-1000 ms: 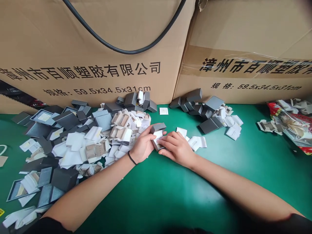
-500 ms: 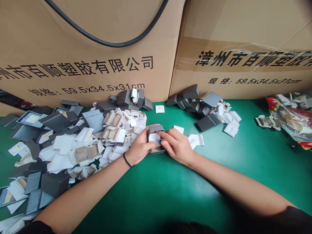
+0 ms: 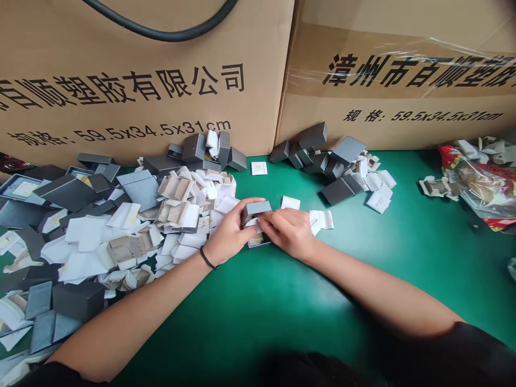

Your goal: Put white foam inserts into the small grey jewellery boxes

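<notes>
My left hand point(image 3: 228, 234) and my right hand point(image 3: 287, 231) meet over a small grey hinged box point(image 3: 257, 208) on the green table point(image 3: 282, 312). The left fingers curl round the box's left side and its raised lid. The right fingers press a white insert point(image 3: 253, 222) into the box. The box's lower half point(image 3: 260, 241) shows just beneath the fingers. A black band sits on my left wrist.
A heap of white inserts, beige pads and grey boxes point(image 3: 121, 226) covers the left of the table. More grey boxes point(image 3: 322, 156) lie at the back right. Two big cardboard cartons point(image 3: 161, 80) wall off the far side. A red plastic bag point(image 3: 479, 185) lies at the right.
The view has tipped down a little. My right fingers have moved further over the box opening, covering most of the white insert; the lid now leans lower.
</notes>
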`<action>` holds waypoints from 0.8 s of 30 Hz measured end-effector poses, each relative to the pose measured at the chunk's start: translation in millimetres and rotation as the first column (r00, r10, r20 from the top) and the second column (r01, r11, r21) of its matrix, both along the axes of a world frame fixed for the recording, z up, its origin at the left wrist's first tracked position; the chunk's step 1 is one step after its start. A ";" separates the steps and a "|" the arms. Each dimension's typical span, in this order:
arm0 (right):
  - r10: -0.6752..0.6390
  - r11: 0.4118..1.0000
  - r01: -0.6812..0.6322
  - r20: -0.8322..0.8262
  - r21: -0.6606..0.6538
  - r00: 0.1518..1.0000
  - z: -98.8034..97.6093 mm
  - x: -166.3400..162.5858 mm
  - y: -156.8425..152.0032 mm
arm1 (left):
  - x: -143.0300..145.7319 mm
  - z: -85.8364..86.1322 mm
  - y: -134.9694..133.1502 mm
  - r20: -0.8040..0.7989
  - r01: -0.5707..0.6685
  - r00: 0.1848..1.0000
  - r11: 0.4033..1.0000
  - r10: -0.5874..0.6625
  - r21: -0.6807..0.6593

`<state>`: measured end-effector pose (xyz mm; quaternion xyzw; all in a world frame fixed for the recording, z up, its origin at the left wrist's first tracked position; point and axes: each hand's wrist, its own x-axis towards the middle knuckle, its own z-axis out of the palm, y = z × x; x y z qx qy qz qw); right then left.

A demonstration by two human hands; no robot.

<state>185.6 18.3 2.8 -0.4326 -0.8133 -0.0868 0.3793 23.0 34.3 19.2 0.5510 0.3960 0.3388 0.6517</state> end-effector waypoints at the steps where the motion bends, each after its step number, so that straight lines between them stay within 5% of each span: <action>1: -0.001 1.000 0.001 0.001 0.004 1.000 -0.3 0.0 0.1 | 0.1 0.0 0.2 -0.003 -0.002 1.000 1.000 0.002 0.001; 8: -0.005 0.999 0.005 0.013 0.032 1.000 0.2 0.3 0.0 | -0.1 -0.7 0.1 0.015 0.000 1.000 1.000 0.000 0.008; 13: 0.101 0.994 -0.100 -0.007 0.042 0.995 4.4 2.3 -2.6 | 0.4 1.4 0.1 0.063 -0.053 0.996 0.991 0.061 -0.126; 24: 0.064 0.988 -0.054 0.060 -0.147 0.996 4.3 0.2 -2.6 | 0.7 3.6 0.0 0.139 -0.060 0.985 0.953 0.105 -0.297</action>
